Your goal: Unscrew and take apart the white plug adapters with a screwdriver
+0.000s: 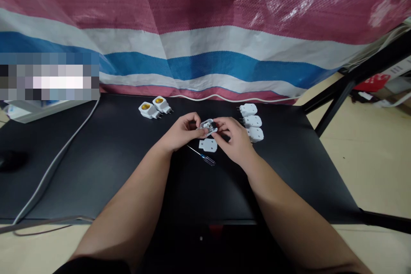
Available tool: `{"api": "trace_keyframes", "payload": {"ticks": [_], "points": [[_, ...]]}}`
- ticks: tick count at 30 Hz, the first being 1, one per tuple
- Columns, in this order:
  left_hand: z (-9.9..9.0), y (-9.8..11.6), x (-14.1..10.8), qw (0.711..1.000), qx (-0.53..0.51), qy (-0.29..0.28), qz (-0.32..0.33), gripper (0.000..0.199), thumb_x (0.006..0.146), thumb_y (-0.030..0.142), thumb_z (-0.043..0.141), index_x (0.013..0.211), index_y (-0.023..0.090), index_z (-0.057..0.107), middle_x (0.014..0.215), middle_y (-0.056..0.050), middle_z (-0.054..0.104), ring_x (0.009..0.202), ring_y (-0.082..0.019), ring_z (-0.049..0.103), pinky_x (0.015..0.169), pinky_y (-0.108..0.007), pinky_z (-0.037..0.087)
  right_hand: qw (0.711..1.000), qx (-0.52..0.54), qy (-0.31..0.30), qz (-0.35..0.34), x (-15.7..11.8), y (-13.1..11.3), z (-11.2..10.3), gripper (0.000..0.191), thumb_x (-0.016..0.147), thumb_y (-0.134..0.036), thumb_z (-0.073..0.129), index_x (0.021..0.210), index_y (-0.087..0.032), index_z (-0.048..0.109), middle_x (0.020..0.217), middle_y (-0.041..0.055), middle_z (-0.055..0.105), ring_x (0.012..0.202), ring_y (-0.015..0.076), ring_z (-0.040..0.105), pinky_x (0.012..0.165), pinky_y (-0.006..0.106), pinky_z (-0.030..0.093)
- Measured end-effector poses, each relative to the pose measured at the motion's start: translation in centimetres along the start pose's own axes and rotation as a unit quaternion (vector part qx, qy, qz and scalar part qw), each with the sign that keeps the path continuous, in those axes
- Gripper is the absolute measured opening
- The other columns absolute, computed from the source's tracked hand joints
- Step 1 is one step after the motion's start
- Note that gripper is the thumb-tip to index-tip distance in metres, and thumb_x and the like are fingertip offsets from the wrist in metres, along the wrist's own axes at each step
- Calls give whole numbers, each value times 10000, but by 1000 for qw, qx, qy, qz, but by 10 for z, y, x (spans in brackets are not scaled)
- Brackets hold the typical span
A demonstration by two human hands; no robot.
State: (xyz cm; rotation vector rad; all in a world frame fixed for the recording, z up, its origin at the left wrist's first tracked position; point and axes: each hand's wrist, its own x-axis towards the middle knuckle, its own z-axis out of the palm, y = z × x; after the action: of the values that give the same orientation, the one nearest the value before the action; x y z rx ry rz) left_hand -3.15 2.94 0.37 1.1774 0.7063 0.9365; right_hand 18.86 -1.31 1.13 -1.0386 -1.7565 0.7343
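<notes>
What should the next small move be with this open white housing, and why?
Probably settle the inner parts with the right hand while the left hand steadies the white housing. Its inside is exposed, both hands are on it, and the flat white piece lies apart on the black table, near the screwdriver, so fitting that piece could come after.

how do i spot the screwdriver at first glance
On the black table, find the left hand and right hand holding a white shell. Nearer the wearer, just past a flat white piece, lies the screwdriver. Its metal shaft and clear bluish handle set it apart from the white parts.
</notes>
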Motion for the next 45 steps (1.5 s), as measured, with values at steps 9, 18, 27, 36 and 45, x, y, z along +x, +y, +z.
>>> {"api": "trace_keyframes", "payload": {"ticks": [9,18,27,36,45], "points": [[-2,0,0,999,-47,-14,-18,413,739,162,981,909,163,605,861,-14,775,808,-145,793,785,-253,656,999,-44,1,-26,-1,1,-3,293,966,-128,687,1223,-266,670,1161,70,643,945,206,720,857,427,693],[-1,3,-1,997,-50,0,-57,439,679,148,1004,889,157,619,809,-19,782,767,-152,795,737,-242,645,995,-90,-15,-29,-1,0,-3,276,937,-107,717,1159,-271,704,1087,55,670,901,206,720,866,432,666],[0,4,-1,997,-41,11,-66,397,677,135,989,851,146,633,797,-22,778,754,-143,785,725,-230,628,993,-110,-11,-31,-1,-1,-1,276,921,-102,727,1142,-268,712,1060,50,671,859,197,709,806,401,656],[-1,4,-2,993,-51,26,-104,367,671,114,980,822,132,646,786,-28,781,754,-138,788,716,-213,635,995,-97,-14,-22,-2,0,0,247,934,-129,725,1133,-275,718,1071,52,673,875,200,724,835,420,669],[0,3,-1,997,-23,18,-76,355,655,113,986,806,130,665,779,-21,769,713,-123,756,692,-216,598,995,-97,-6,5,-3,-1,2,215,921,-149,741,1087,-285,720,1006,41,675,853,210,718,840,439,662]]}}
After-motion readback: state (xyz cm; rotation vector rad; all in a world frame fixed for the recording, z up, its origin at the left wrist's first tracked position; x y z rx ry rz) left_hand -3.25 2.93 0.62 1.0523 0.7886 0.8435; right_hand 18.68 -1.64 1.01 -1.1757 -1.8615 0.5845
